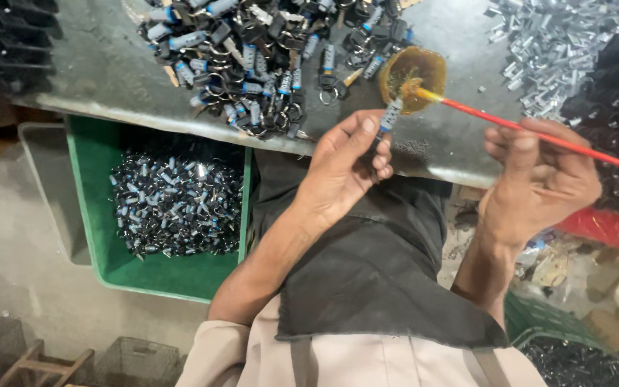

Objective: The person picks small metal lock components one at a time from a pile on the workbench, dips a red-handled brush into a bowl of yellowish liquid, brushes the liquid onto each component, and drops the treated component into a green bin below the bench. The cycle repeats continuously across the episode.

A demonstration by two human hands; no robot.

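Your left hand [342, 168] has its fingers closed around a small black part with a blue-and-silver end [388, 118], holding it upright just above the near edge of the grey table [102, 68]. Your right hand [539, 179] pinches a red-handled brush [524, 129] between thumb and fingers, its yellowish tip touching the top of that part, right beside a round amber dish of glue-like paste [424, 68]. A heap of similar black parts with key rings [266, 57] lies on the table beyond your left hand, a pile of silver metal pieces [560, 43] lies to the right, and a green crate [109, 265] holding more parts sits below the table on your left.
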